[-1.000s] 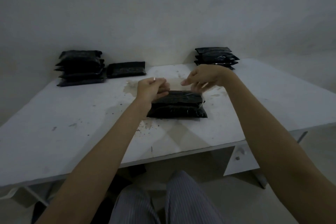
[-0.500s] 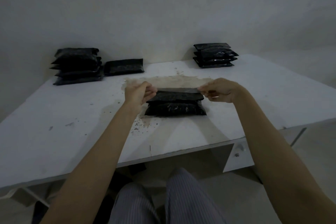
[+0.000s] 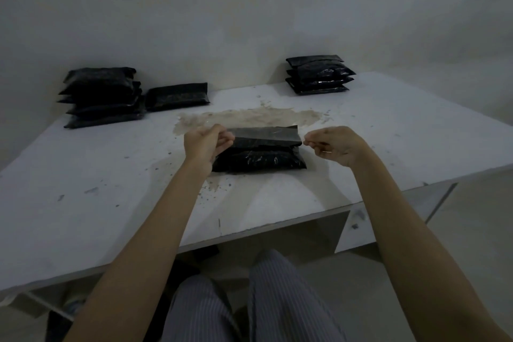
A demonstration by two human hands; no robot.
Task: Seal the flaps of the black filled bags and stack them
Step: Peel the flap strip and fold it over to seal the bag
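Note:
A black filled bag (image 3: pixel 261 160) lies across the middle of the white table (image 3: pixel 83 175). Its flap (image 3: pixel 268 134) stands lifted along the far edge. My left hand (image 3: pixel 205 144) pinches the left end of the flap. My right hand (image 3: pixel 336 146) hovers just beyond the flap's right end, apart from it, fingers curled and pinching what looks like a thin clear strip. A stack of several black bags (image 3: pixel 102 97) sits at the back left with a single bag (image 3: pixel 177 96) beside it. Another stack (image 3: pixel 319 73) stands at the back right.
A brownish stain (image 3: pixel 249 116) and scattered dark crumbs mark the table behind and in front of the bag. The wall rises directly behind the table. My striped trouser legs (image 3: pixel 277 300) are below the front edge.
My right hand slid from the flap's middle along to its right end and now past it, off the flap. My left hand kept its pinch on the left end.

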